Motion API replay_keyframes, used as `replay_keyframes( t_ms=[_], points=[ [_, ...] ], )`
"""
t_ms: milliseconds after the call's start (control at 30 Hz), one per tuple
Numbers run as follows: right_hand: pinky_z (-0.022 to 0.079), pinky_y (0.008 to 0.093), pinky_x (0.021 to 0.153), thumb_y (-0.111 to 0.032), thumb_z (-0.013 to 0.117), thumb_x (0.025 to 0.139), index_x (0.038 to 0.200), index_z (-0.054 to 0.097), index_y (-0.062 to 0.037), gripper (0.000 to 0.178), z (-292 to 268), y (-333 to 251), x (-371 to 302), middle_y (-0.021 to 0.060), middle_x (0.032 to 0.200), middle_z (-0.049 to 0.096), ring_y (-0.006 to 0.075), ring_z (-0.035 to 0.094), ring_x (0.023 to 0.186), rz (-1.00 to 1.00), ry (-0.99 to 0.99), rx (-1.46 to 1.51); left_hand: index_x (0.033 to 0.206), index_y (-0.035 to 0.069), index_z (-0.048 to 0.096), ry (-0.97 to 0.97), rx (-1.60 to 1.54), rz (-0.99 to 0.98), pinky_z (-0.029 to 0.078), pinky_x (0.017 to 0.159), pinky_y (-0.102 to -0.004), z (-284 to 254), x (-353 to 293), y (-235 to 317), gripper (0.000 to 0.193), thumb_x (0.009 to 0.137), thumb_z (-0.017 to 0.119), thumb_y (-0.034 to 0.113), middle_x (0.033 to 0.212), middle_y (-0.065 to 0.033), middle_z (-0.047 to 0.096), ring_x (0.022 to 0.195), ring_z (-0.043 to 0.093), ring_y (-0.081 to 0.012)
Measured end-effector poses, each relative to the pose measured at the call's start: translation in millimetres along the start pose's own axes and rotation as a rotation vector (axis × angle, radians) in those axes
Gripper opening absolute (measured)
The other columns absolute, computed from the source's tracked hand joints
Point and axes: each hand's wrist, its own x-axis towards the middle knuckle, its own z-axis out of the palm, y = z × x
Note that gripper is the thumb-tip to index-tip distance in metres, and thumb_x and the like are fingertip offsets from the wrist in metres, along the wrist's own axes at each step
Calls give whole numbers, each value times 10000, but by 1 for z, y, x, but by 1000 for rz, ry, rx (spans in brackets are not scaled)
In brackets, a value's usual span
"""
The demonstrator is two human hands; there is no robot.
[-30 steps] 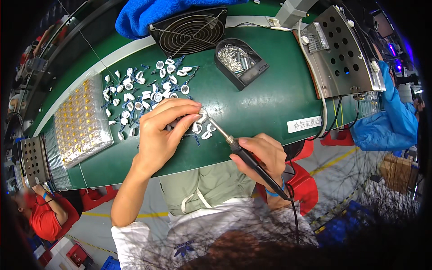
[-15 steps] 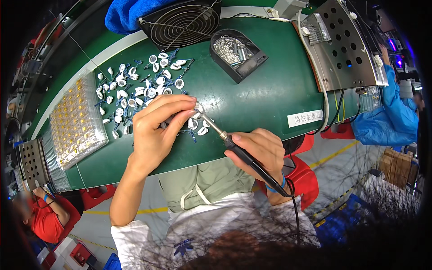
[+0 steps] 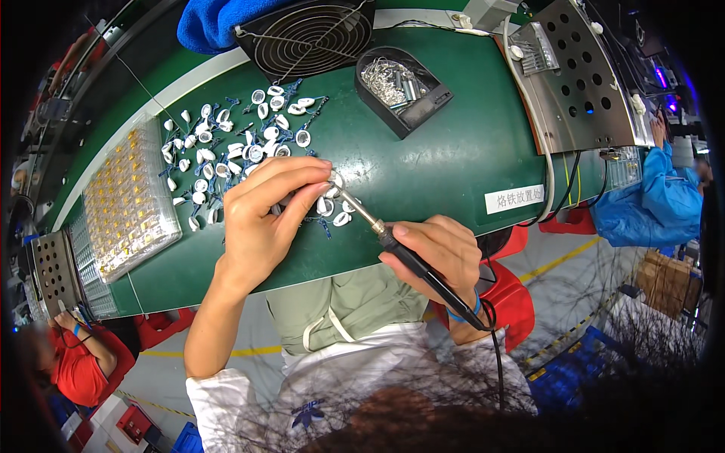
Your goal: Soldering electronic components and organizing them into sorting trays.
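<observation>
My right hand [image 3: 439, 257] is wrapped round the black handle of a soldering iron [image 3: 411, 262], whose metal shaft points up and left. Its tip meets a small white earbud part [image 3: 336, 180], pinched between the thumb and fingers of my left hand [image 3: 273, 202]. The fingers partly cover this part, so its details are hard to see. Many similar white earbud parts [image 3: 271, 134] with dark blue wires lie scattered on the green tabletop beyond and left of my left hand. A few more rest just under the iron's shaft.
A clear tray with gold-coloured pieces [image 3: 130, 202] stands at the left. At the back are a black fan [image 3: 308, 39], a blue cloth [image 3: 215, 26] and a black bin of metal bits [image 3: 402, 89]. A perforated metal box [image 3: 578, 83] with cables stands right. Co-workers sit at both sides.
Both hands hold almost the same pose, with the iron's tip still at the white part. The whole view has shifted very slightly.
</observation>
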Motion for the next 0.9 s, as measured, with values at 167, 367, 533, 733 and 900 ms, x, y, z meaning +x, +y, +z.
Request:
replay_keyframes(
  t_ms=[167,367,533,733,900],
  points=[
    [512,329,553,-59,890,747,1095,682,52,420,-3,0,0,188,853,745,264,677,613,31,23,42,991,-22,760,0,3,11,573,780,-318,0,0,0,150,844,774,-46,1027,-123,763,895,721,-240],
    [547,338,608,-73,888,772,1130,679,59,435,-10,-5,1,176,862,732,267,701,659,140,-8,42,973,-26,754,3,-1,19,574,777,-324,0,-2,-1,145,833,779,-55,1021,-123,762,904,721,-246],
    [513,377,679,-40,854,777,1366,638,-33,627,-14,6,32,140,937,646,284,648,810,257,3,-388,982,16,742,-41,50,204,568,812,-347,-8,-1,5,268,743,783,-98,1034,-107,724,949,699,-268],
    [524,394,632,13,824,783,1363,635,1,610,-3,13,40,149,854,668,318,642,692,123,70,-309,922,-19,741,77,164,28,577,832,-324,-87,-16,2,159,819,725,-139,1019,-122,726,951,716,-242],
    [572,352,736,72,689,902,1417,566,36,530,9,-1,26,157,892,737,250,717,765,170,102,-67,995,-31,732,241,81,-125,577,839,-278,-136,-9,-7,139,882,689,-99,1007,-107,730,960,705,-168]
  ],
)
